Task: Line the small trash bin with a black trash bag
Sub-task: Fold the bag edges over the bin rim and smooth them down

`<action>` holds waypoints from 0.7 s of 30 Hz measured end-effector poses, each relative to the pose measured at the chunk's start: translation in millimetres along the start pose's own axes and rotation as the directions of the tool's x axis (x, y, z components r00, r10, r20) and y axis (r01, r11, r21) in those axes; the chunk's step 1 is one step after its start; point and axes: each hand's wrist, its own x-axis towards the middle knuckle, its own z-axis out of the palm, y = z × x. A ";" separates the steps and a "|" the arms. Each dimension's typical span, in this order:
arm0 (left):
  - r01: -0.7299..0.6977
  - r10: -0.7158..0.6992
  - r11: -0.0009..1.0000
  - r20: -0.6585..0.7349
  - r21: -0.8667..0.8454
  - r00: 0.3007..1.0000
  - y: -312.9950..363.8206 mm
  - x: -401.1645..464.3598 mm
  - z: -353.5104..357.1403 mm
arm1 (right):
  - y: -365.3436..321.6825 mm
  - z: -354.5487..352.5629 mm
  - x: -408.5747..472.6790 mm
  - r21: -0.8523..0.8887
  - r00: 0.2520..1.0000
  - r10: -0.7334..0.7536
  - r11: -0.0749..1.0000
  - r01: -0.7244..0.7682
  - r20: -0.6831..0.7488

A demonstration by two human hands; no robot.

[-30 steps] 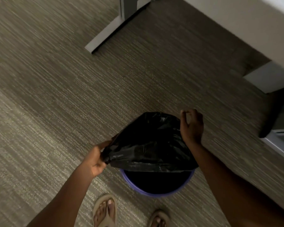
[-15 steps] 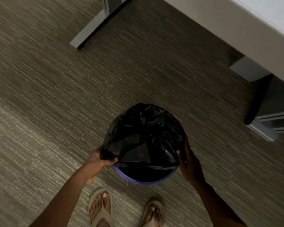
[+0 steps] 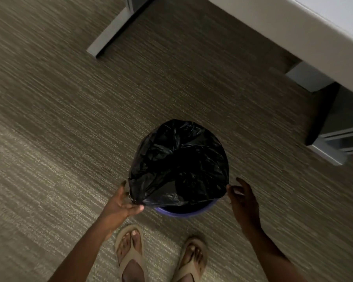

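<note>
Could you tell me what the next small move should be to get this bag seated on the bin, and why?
Probably pull the near edge of the black bag down over the bin's purple rim. The bag already drapes over the far and side edges, but the near rim is bare. The left hand pinches the bag's near-left edge; the right hand is open beside it and would need to grip first.

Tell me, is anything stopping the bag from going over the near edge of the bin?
Nothing visible blocks it. The black bag already covers the far rim; only the near purple rim of the bin stays bare. The left hand pinches the bag's edge there.
</note>
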 end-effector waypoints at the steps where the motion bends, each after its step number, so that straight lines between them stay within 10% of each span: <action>1: -0.067 0.072 0.997 -0.134 0.042 0.988 4.2 -7.2 7.3 | -3.6 1.9 -7.7 0.040 0.995 -0.027 0.999 0.031 -0.101; 4: -0.316 0.454 0.872 -0.373 0.374 0.809 14.2 -34.7 35.4 | -11.1 14.9 -29.1 0.031 0.970 -0.096 0.994 0.105 -0.224; 7: -0.433 0.679 0.489 -0.019 0.757 0.734 26.2 -52.6 73.8 | -4.9 32.0 -39.8 -0.006 0.990 -0.038 0.999 0.038 -0.134; 11: -0.368 0.510 0.140 0.251 0.919 0.822 32.4 -44.2 105.9 | 3.9 36.1 -39.5 0.212 0.980 0.182 0.964 -0.161 -0.085; 21: -0.440 0.458 0.105 0.349 0.892 0.818 -28.5 -57.5 94.4 | 33.0 7.7 -44.6 0.143 0.979 0.197 0.969 -0.203 0.050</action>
